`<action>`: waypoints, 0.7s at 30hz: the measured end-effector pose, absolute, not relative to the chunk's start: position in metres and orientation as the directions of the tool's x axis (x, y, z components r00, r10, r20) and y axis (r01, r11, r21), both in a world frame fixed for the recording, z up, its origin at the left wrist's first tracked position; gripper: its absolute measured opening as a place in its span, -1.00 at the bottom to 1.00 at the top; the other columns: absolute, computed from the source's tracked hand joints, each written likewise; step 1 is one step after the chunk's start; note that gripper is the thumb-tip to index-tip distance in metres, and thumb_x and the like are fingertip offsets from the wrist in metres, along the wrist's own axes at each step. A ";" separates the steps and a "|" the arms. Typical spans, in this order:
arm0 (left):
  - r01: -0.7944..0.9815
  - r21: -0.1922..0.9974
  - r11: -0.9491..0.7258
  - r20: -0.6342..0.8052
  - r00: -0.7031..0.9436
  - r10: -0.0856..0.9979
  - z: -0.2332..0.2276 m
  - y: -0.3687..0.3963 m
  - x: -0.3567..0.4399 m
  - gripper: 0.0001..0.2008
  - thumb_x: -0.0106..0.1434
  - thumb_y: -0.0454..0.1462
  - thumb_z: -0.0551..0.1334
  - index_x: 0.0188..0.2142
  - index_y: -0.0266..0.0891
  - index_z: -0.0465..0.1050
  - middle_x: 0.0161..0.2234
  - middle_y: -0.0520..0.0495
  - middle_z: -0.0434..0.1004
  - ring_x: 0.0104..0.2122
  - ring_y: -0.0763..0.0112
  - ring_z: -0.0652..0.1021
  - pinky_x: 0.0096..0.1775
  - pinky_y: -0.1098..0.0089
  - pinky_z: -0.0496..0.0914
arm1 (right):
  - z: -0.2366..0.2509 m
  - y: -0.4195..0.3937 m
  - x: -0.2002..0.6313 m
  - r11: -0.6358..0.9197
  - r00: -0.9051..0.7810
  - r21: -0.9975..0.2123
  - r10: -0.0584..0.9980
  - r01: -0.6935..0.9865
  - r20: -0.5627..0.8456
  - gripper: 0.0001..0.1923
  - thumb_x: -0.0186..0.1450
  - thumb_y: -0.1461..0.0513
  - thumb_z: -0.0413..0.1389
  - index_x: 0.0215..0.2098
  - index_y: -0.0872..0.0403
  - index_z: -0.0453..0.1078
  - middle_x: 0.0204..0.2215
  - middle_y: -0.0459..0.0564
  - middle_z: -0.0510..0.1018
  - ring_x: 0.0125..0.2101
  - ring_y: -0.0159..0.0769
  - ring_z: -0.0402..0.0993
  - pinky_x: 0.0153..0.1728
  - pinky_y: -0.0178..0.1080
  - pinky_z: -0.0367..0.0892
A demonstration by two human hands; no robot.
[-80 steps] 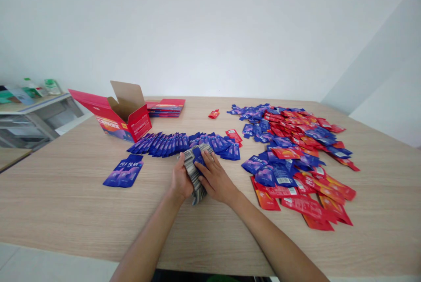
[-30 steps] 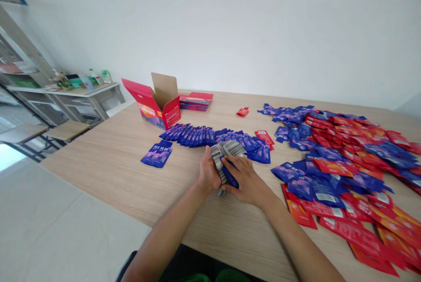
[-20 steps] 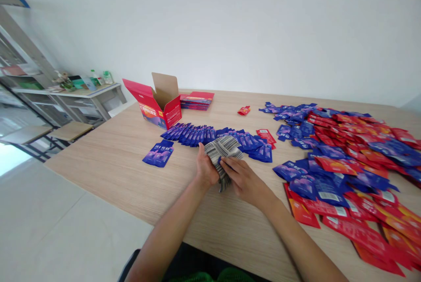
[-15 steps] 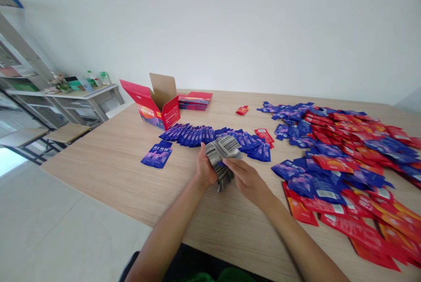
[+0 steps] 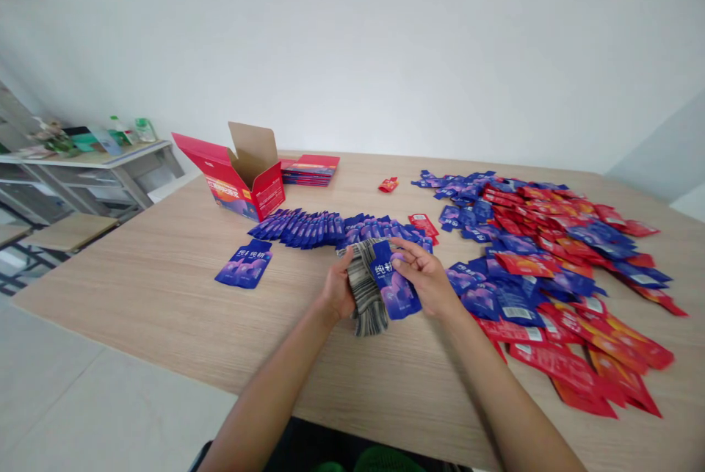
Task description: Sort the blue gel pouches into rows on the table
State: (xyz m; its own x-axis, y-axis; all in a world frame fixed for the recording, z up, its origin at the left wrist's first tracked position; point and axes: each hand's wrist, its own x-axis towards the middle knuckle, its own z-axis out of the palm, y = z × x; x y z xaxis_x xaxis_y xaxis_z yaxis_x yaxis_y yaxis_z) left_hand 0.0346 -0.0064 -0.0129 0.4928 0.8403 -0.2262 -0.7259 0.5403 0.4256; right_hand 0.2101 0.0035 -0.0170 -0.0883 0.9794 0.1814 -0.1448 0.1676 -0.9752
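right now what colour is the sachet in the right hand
Blue-purple with white lettering: the sachet in the right hand, seen best in the head view.

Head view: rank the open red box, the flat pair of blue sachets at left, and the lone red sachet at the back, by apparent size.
1. open red box
2. pair of blue sachets, though nearer the camera
3. lone red sachet, farthest away

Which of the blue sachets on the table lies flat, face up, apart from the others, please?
The lone blue sachet near the table's left side, in front of the open red carton. The rest overlap in a row or the mixed heap.
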 end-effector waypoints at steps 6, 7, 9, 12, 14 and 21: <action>-0.727 0.404 0.555 -0.234 0.504 0.831 -0.019 -0.014 0.048 -0.50 0.35 0.01 0.16 0.01 -0.37 0.53 -0.15 -0.29 0.68 -0.12 0.03 0.65 0.08 0.04 0.43 | -0.033 0.009 0.196 0.311 0.104 -0.945 0.948 -0.106 0.300 -0.47 0.14 0.07 0.36 0.05 -0.05 0.38 -0.14 0.00 0.61 -0.25 -0.26 0.58 -0.31 -0.25 0.49; -0.726 0.405 0.556 -0.250 0.497 0.831 -0.019 -0.014 0.049 -0.53 0.36 -0.01 0.16 -0.02 -0.36 0.54 -0.18 -0.27 0.68 -0.15 0.05 0.66 0.06 0.06 0.44 | -0.034 0.009 0.194 0.369 0.129 -0.928 0.923 -0.042 0.361 -0.52 0.18 0.09 0.32 0.04 -0.05 0.38 -0.09 0.02 0.60 -0.21 -0.25 0.58 -0.24 -0.21 0.50; -0.722 0.403 0.562 -0.288 0.483 0.827 -0.020 -0.015 0.051 -0.59 0.36 -0.03 0.18 -0.10 -0.35 0.56 -0.26 -0.22 0.69 -0.21 0.11 0.67 0.03 0.11 0.47 | -0.033 0.006 0.193 0.481 0.122 -0.862 0.857 0.159 0.501 -0.74 0.28 0.13 0.23 -0.06 -0.04 0.43 -0.04 0.05 0.57 -0.09 -0.20 0.55 -0.07 -0.10 0.48; -0.727 0.393 0.563 -0.324 0.464 0.824 -0.019 -0.017 0.050 -0.64 0.35 -0.07 0.20 -0.15 -0.35 0.56 -0.31 -0.18 0.68 -0.25 0.16 0.67 -0.01 0.17 0.49 | -0.027 0.000 0.194 0.579 -0.031 -0.665 0.765 0.472 0.644 -0.83 0.40 0.18 0.09 -0.22 -0.03 0.54 0.01 0.08 0.54 0.05 -0.12 0.48 0.10 0.03 0.37; -0.729 0.398 0.556 -0.335 0.449 0.828 -0.018 -0.018 0.050 -0.70 0.34 -0.13 0.24 -0.13 -0.35 0.56 -0.31 -0.16 0.68 -0.28 0.21 0.67 -0.04 0.23 0.50 | -0.024 -0.001 0.197 0.602 -0.129 -0.546 0.732 0.583 0.669 -0.77 0.42 0.19 0.06 -0.21 -0.04 0.59 0.04 0.09 0.52 0.07 -0.08 0.45 0.13 0.09 0.33; -0.712 0.508 0.484 -0.372 0.326 0.869 -0.014 -0.011 0.048 -0.78 0.34 -0.25 0.25 -0.08 -0.32 0.53 -0.35 -0.14 0.67 -0.43 0.30 0.64 -0.13 0.25 0.54 | -0.023 0.004 0.210 0.642 -0.370 -0.534 0.761 0.550 0.533 -0.66 0.48 0.12 -0.03 0.02 -0.09 0.56 0.24 0.07 0.40 0.25 -0.03 0.29 0.23 0.15 0.20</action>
